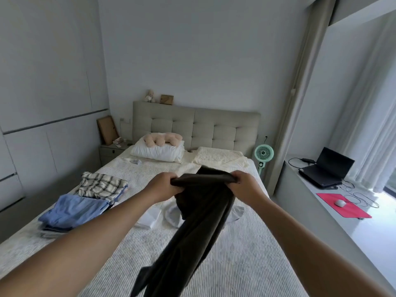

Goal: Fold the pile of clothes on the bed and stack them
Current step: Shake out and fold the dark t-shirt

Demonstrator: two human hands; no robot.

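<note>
I hold a dark brown garment (199,221), seemingly trousers, up over the bed (246,264). My left hand (164,186) grips one end of its top edge and my right hand (246,185) grips the other. The cloth hangs down toward me, its lower end near the frame's bottom. Beneath it on the bed lie white clothes (171,215), partly hidden. At the bed's left side sits a folded blue garment (75,211) on a stack, with a folded plaid garment (100,186) behind it.
Pillows (158,152) and a plush toy (162,139) lie by the headboard. A green fan (264,154) stands right of the bed. The window ledge on the right carries a laptop (327,170), cables, a red mat (342,205) and a mouse.
</note>
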